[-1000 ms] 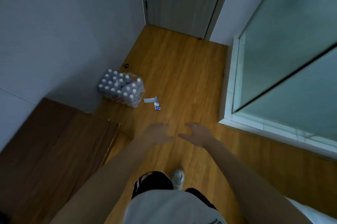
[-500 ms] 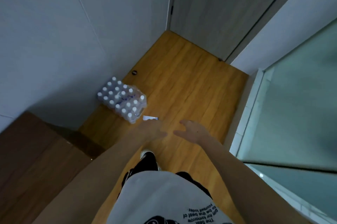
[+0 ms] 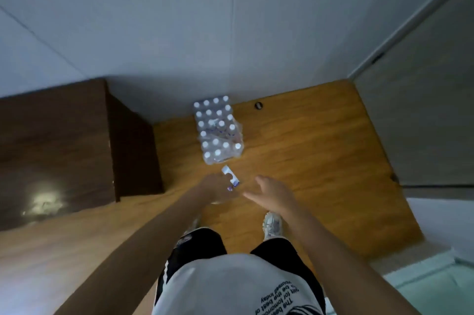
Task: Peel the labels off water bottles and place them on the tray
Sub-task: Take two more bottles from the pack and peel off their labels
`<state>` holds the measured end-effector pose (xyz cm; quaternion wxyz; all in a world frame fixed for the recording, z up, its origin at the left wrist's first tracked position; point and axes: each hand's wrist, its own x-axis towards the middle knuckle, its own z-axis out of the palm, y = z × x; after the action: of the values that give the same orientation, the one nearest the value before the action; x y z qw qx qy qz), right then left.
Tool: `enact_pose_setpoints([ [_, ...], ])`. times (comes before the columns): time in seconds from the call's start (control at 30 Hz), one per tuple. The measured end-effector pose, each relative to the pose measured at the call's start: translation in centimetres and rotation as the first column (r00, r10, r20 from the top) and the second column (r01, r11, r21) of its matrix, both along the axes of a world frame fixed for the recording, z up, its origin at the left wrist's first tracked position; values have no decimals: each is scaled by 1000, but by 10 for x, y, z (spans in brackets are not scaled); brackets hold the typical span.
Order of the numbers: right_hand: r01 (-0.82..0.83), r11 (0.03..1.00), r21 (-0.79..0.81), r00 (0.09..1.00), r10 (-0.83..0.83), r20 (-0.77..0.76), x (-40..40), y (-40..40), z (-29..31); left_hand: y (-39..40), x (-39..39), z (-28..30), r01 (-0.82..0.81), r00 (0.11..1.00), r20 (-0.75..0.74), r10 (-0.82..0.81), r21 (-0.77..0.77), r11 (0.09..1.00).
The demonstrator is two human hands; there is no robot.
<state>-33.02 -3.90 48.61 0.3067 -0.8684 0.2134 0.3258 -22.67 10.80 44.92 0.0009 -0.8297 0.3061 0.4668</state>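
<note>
A shrink-wrapped pack of water bottles (image 3: pixel 218 130) with white caps stands on the wooden floor against the wall. A loose white and blue label (image 3: pixel 230 176) lies on the floor just in front of the pack. My left hand (image 3: pixel 214 190) hangs in the air in front of me, and in the picture it overlaps the label's near end. Its fingers look relaxed and hold nothing that I can make out. My right hand (image 3: pixel 273 192) is stretched out beside it, with its fingers loosely spread and nothing in it. Neither hand touches the pack.
A dark brown wooden cabinet (image 3: pixel 77 150) stands to the left of the pack. A grey door (image 3: pixel 423 114) is on the right, and a small black doorstop (image 3: pixel 259 105) sits on the floor by the wall. My feet (image 3: pixel 272 227) are on the floor below my hands.
The view has swung round and closer, so the bottle pack now lies straight ahead. Both hands stay stretched out, and the left one now overlaps the label on the floor.
</note>
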Motion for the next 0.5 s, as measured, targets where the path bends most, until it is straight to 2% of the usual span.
enact_pose_setpoints([
  [0.17,-248,969,-5,968,248,-29,-8,-50,-20,-25,-37,-10,-136,989,53,139,-41,990],
  [0.27,-283,959,-15,959,283,-15,-13,-70,-48,-33,-45,-31,-203,978,51,204,-33,979],
  [0.37,-282,959,-18,959,282,-11,-6,-81,-98,-37,-47,-82,-199,978,57,199,-17,980],
  [0.5,-302,952,-41,952,304,46,15,-88,-200,-43,-36,-178,-178,979,92,180,-26,984],
])
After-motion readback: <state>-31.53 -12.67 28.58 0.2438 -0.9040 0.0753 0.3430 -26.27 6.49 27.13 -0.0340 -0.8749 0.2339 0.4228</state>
